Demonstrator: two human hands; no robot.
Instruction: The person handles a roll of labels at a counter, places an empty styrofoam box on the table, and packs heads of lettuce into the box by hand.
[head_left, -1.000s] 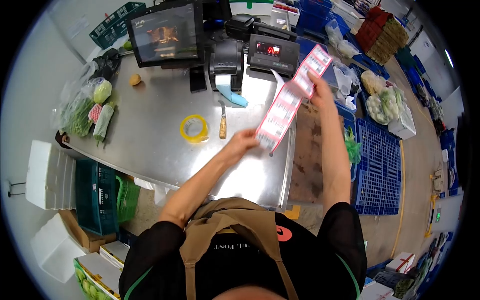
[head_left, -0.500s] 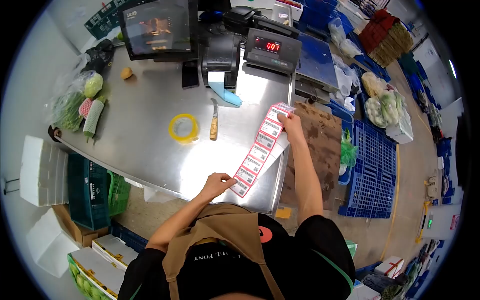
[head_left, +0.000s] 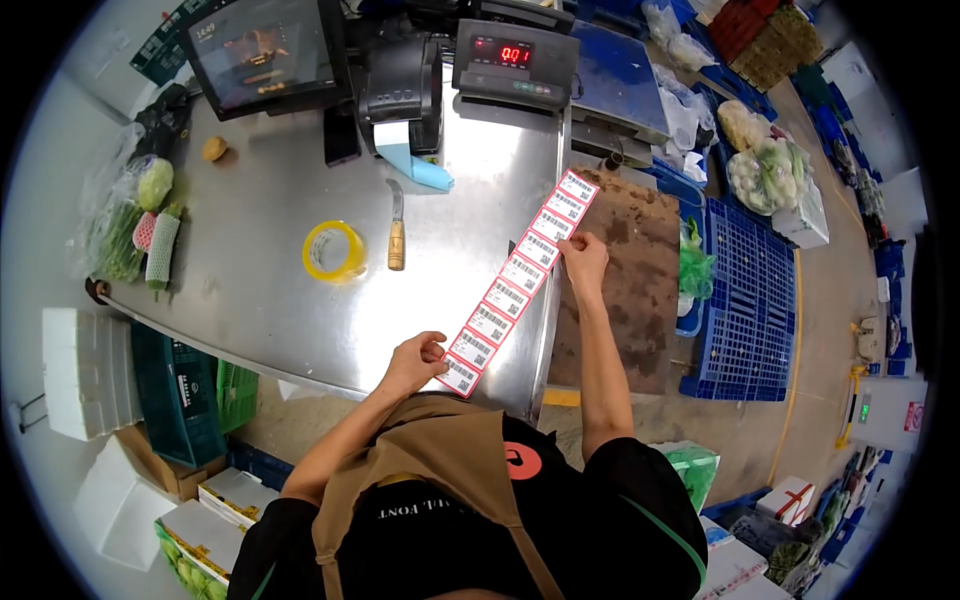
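Note:
A long strip of red-bordered labels [head_left: 507, 297] with barcodes lies stretched diagonally over the right part of the metal table [head_left: 270, 290]. My left hand [head_left: 414, 364] pinches its lower end near the apron. My right hand [head_left: 585, 262] has its fingers closed on the strip's right edge, above the middle. Left of the strip are a wooden-handled knife [head_left: 397, 235] and a roll of yellow tape [head_left: 333, 251].
At the table's back stand a screen [head_left: 262, 55], a black printer [head_left: 399, 95] with blue paper, a phone [head_left: 341, 136] and a scale display [head_left: 515, 60]. Bagged vegetables [head_left: 120, 235] lie at the left. A brown board [head_left: 620, 290] and blue pallet [head_left: 745, 300] are at the right.
The strip, folded and lifted earlier, is now lowered and spread out fully. Both hands have come down with it, and my right hand has shifted from its upper end toward the middle.

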